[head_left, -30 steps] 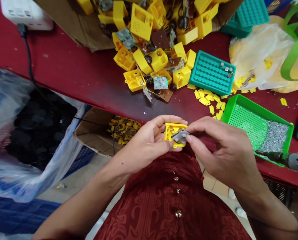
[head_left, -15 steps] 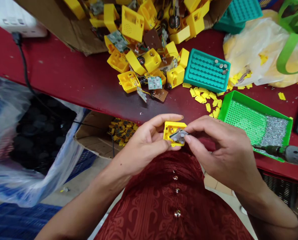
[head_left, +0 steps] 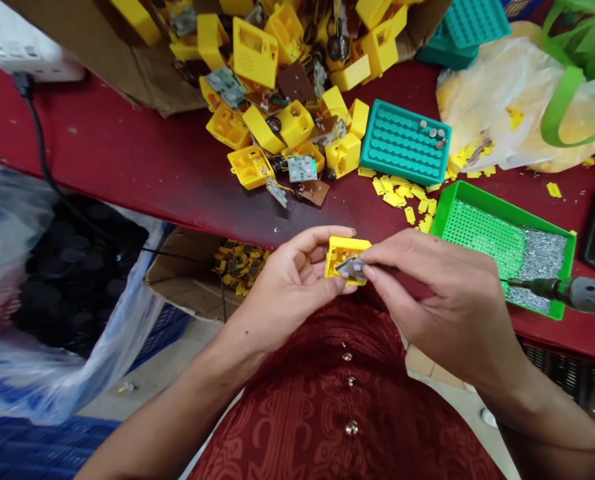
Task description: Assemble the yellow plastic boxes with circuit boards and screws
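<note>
Your L hand (head_left: 292,277) cradles the yellow plastic case (head_left: 344,243) just off the red table (head_left: 167,180) edge, fingers curled round it. Your R hand (head_left: 427,293) pinches a small grey board (head_left: 352,268) at the case's opening, fingertips pressed together. Elec. screwdriver (head_left: 582,293) lies far right, by green tray (head_left: 507,207).

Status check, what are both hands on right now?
Left hand holding yellow plastic housing. Right hand pinching small grey part at the housing. Powered screwdriver beside right hand.
</note>
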